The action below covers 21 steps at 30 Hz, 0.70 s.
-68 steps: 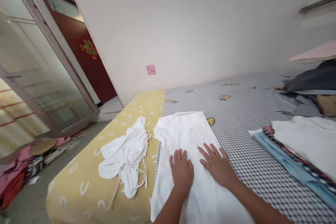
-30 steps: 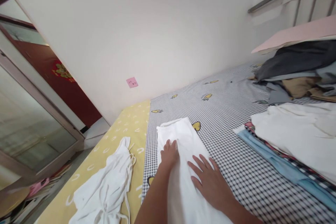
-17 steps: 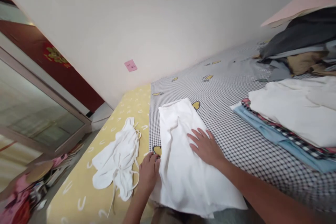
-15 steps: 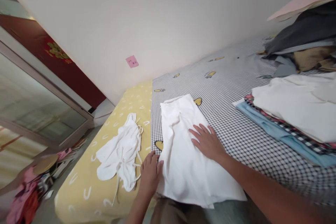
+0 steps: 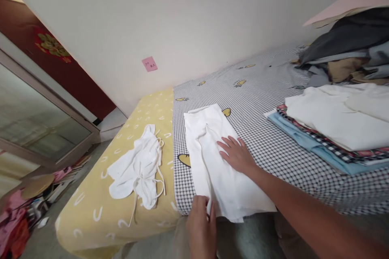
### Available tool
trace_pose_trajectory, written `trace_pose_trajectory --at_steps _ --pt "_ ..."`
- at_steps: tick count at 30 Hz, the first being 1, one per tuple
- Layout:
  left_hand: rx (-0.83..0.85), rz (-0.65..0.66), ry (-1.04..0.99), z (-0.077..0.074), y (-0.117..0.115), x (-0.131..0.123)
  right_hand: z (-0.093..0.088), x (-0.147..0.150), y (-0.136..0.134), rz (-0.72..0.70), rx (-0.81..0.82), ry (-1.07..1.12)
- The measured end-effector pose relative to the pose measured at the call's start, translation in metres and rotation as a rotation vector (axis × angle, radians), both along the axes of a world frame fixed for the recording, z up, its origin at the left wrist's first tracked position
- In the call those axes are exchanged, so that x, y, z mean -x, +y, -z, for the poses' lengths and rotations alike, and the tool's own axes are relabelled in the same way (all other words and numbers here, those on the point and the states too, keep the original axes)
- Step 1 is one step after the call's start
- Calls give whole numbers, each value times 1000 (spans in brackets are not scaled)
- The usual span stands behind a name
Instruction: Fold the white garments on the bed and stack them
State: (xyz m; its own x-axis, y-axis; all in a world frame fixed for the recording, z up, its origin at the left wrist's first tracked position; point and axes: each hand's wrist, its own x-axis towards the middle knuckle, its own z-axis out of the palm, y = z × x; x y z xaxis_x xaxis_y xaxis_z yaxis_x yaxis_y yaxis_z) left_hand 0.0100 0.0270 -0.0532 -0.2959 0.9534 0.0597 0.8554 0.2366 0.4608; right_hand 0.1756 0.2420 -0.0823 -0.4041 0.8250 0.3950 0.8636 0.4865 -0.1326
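Note:
A white garment (image 5: 212,162) lies lengthwise on the black-and-white checked sheet (image 5: 273,145), folded into a narrow strip. My right hand (image 5: 237,154) rests flat on its middle with fingers spread, open. My left hand (image 5: 202,220) is at the garment's near edge by the bed's front, fingers closed on the folded-over left side of the cloth. A second, crumpled white garment with thin ties (image 5: 138,168) lies to the left on the yellow sheet (image 5: 91,210).
A stack of folded clothes (image 5: 334,125), white on top of checked and light blue, sits at the right. Dark and tan clothes (image 5: 349,54) are heaped behind it under a pink board. A pink note (image 5: 149,64) is stuck on the wall. Clutter lies on the floor at left.
My left hand moved from the garment's left edge down to its near end, and the left side is now folded over onto the middle. My right hand stayed pressing the cloth.

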Motion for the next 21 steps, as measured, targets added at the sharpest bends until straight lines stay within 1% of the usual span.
trace_pose_trajectory --at_steps 2,4,6,8,10,12,14,16,18,19,21 --pt "65 86 50 10 -2 -12 -1 0 0 0 19 0" --pt "99 139 92 27 -8 -18 -1 -1 0 -5 23 5" --pt "102 131 115 49 -21 -21 0 -1 1 -6 18 11" --pt "82 97 116 69 -39 -21 2 -2 1 -4 12 17" --pt "58 67 56 80 -59 -20 3 -2 2 -7 5 19" --pt "21 17 -63 80 -74 -18 3 -3 1 -7 2 18" --pt "-5 -110 -155 70 -78 -15 2 -3 1 7 13 16" --pt "-24 -264 -187 55 -72 -11 2 -4 1 19 23 14" --pt "-58 -362 -188 41 -59 -6 3 -4 2 16 24 11" --pt "-66 -375 -185 36 -52 -4 3 -5 2 13 22 8" --pt "-19 -346 -163 31 -40 -1 4 -5 2 11 23 -6"
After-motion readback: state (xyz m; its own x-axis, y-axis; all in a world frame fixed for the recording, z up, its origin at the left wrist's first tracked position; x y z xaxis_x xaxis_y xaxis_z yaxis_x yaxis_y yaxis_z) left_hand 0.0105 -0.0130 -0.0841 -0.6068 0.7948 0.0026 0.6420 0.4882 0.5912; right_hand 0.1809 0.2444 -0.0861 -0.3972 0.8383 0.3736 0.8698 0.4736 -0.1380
